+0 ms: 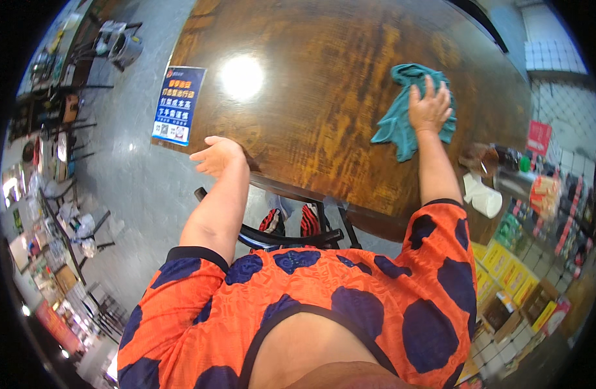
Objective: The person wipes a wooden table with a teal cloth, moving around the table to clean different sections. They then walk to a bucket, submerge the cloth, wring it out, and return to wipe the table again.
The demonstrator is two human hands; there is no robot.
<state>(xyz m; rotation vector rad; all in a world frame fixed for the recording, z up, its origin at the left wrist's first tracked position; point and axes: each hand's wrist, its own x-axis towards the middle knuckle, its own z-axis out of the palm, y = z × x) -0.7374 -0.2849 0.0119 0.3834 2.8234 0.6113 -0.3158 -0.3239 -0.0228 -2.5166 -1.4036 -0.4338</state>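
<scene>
My right hand (428,106) presses a crumpled teal cloth (400,124) against a dark brown wooden tabletop (303,112), fingers spread over it. Folds of the cloth stick out to the left of the hand and below it. My left hand (219,156) holds nothing and is bent at the wrist, its fingers apart, near the table's near left corner. Just above that hand, a blue printed card (180,106) bearing writing and codes lies along the table's left edge.
A roll of white paper (485,197) and bottles (509,158) stand at the right. A black chair (288,239) is between my body and the table. Yellow boxes (504,267) are stacked at lower right. Other cluttered tables (59,214) line the left side, across a grey floor (118,185).
</scene>
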